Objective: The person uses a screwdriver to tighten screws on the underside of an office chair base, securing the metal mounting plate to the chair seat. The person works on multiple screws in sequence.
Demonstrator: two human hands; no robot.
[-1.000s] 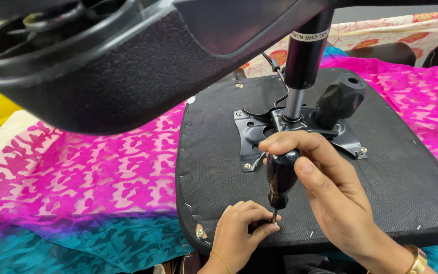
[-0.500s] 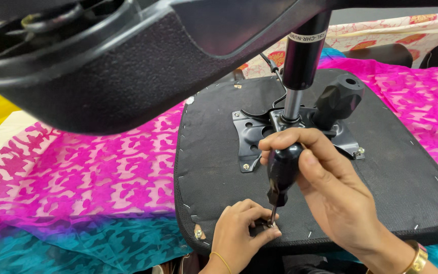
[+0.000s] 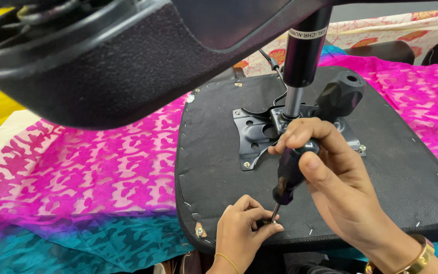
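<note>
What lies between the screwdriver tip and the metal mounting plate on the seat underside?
In the head view, only bare black fabric separates the screwdriver tip from the metal mounting plate.

Black-handled screwdriver (image 3: 294,170) stands nearly upright, tip down on a small screw (image 3: 271,221) near the front edge of the upturned black chair seat (image 3: 219,167), fabric underside stapled round the rim.

A makeshift home workspace rather than a fitted workshop: an upturned office chair seat (image 3: 259,167), its metal mounting plate (image 3: 254,137) and gas cylinder (image 3: 302,56) exposed, lies on soft furnishings draped with a bright pink and teal patterned cloth (image 3: 77,172). More printed fabric (image 3: 381,25) covers the background. A screwdriver (image 3: 292,170) is the only tool in sight.
</note>
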